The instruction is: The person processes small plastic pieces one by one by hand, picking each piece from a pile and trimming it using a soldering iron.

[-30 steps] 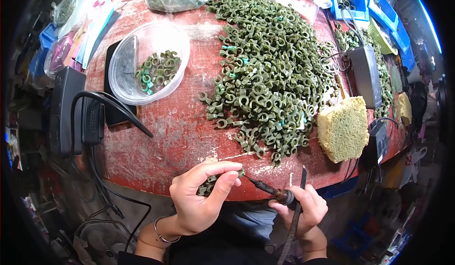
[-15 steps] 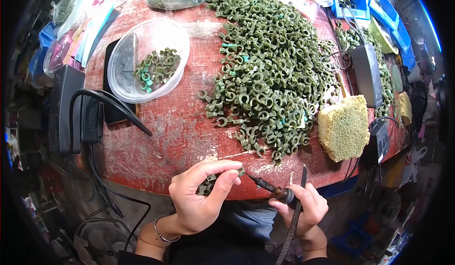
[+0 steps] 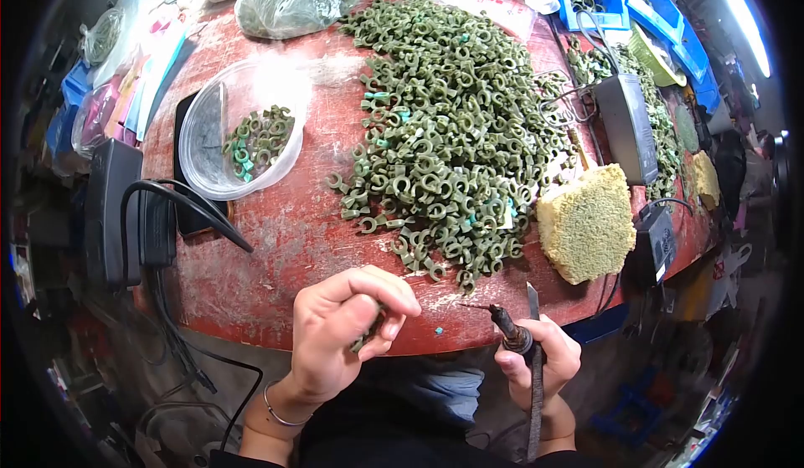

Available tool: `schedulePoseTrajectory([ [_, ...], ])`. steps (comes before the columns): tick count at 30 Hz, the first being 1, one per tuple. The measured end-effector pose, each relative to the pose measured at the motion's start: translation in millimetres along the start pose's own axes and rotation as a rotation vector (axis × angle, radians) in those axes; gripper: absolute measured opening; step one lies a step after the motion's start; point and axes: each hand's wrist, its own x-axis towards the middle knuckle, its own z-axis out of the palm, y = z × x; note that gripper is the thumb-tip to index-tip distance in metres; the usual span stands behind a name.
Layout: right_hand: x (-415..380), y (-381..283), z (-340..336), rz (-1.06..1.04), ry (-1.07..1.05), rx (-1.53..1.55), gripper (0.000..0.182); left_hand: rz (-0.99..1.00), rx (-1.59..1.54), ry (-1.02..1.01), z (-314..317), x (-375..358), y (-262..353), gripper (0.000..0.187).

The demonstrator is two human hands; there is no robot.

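My left hand [image 3: 339, 330] is curled closed over several small green wax-like open rings [image 3: 368, 332], mostly hidden in the palm. In my right hand [image 3: 548, 363] is a soldering-iron-like tool [image 3: 509, 331] with a thin dark needle tip pointing left, apart from the left hand. The same hand also holds a long flat file-like strip [image 3: 535, 384], its end pointing up. A tiny teal bit [image 3: 439, 331] lies on the table edge between my hands. Beyond them is a big pile of green open rings [image 3: 452, 133].
A clear round tub [image 3: 188, 154] with some green and teal rings stands left on the red table [image 3: 276, 275], beside a dark phone [image 3: 186, 120]. A yellow sponge [image 3: 586, 225] sits right, near a black adapter box [image 3: 624, 125]. Black cables [image 3: 188, 196] run at left.
My right hand has drawn the tool's tip back to the right, away from my left fingertips. My left fingers have curled further inward. A teal bit now shows on the table; the view has shifted slightly.
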Motion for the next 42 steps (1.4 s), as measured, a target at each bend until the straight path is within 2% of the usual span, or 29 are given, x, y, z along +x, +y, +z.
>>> schedulePoseTrajectory([
  [3, -2.3, 5.5, -3.0, 0.038, -0.027, 0.084, 0.036, 0.140, 0.566, 0.034, 1.6, 8.9, -9.6, 0.007],
  [4, -3.3, 7.8, -3.8, 0.053, -0.039, 0.128, 0.035, 0.313, 0.879, 0.030, 8.4, 16.0, -10.5, 0.006],
  [7, 0.5, 1.3, -11.5, 0.325, -0.212, 0.504, 0.037, 0.421, 1.320, 0.101, 18.3, 21.0, -16.7, 0.015],
  [8, 3.8, 0.3, -14.7, 0.381, -0.279, 0.644, 0.036, 0.488, 1.382, 0.103, 16.0, 22.2, -21.0, 0.022],
  [11, 18.4, -15.0, -24.3, 0.745, -0.423, 0.634, 0.033, 0.447, 1.491, 0.116, 21.0, 19.0, -17.2, 0.021],
  [12, 16.1, -13.8, -20.7, 0.753, -0.371, 0.619, 0.030, 0.449, 1.494, 0.107, 20.7, 18.2, -16.9, 0.019],
  [16, 9.8, 0.1, -12.1, 0.422, -0.244, 0.354, 0.029, 0.434, 1.451, 0.111, 16.8, 12.7, -17.1, 0.016],
  [19, 3.5, -3.3, -6.0, 0.472, -0.144, 0.518, 0.029, 0.482, 1.406, 0.113, 15.0, 10.5, -16.0, 0.015],
  [20, 4.9, -9.5, -9.0, 0.531, -0.187, 0.651, 0.025, 0.509, 1.394, 0.109, 14.6, 9.8, -16.1, 0.014],
  [23, 8.4, -24.3, -3.8, 0.527, -0.076, 0.913, 0.022, 0.267, 1.114, 0.173, 16.3, 1.3, -17.8, 0.012],
  [26, 6.3, -31.8, 1.2, 0.463, -0.029, 0.935, 0.018, 0.117, 0.912, 0.090, 23.5, -6.2, -11.3, 0.012],
  [28, 5.0, -37.4, 6.2, 0.418, 0.009, 0.949, 0.016, 0.165, 0.908, 0.015, 24.4, -9.6, -9.2, 0.012],
  [30, 5.4, -41.7, 10.4, 0.338, 0.009, 0.935, 0.016, 0.230, 0.903, -0.044, 26.4, -11.6, -7.0, 0.007],
  [32, 8.3, -43.6, 10.5, 0.260, -0.046, 0.928, 0.017, 0.198, 0.851, -0.078, 24.2, -15.3, -3.6, 0.012],
  [35, 9.1, -46.6, 10.1, 0.262, -0.107, 0.935, 0.017, 0.178, 0.809, -0.095, 23.4, -18.1, -1.0, 0.015],
  [42, 8.2, -49.8, 9.5, 0.311, -0.106, 0.924, 0.017, 0.203, 0.770, -0.119, 20.1, -19.4, -1.9, 0.015],
])
